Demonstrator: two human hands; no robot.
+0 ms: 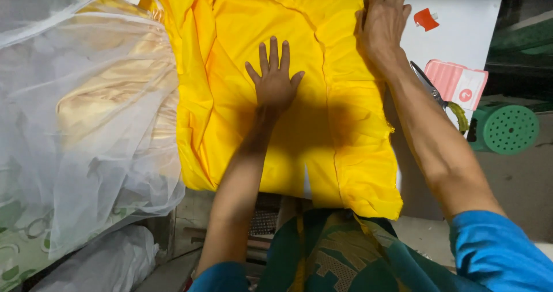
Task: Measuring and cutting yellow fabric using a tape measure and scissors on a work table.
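A bright yellow cloth (230, 27) lies spread over a white table, its near edge hanging over the front. My left hand (275, 76) rests flat on the middle of the cloth, fingers spread, holding nothing. Farther right, my right hand (383, 21) presses on the cloth's far right fold, fingers curled over the fabric edge. A seam runs down the cloth between the two hands.
A heap of white netting over gold fabric (86, 107) fills the left. On the white table (466, 21) at right lie scissors (429, 84), a pink striped packet (458, 81) and a small red object (425, 19). A green perforated spool (510, 129) sits at the far right.
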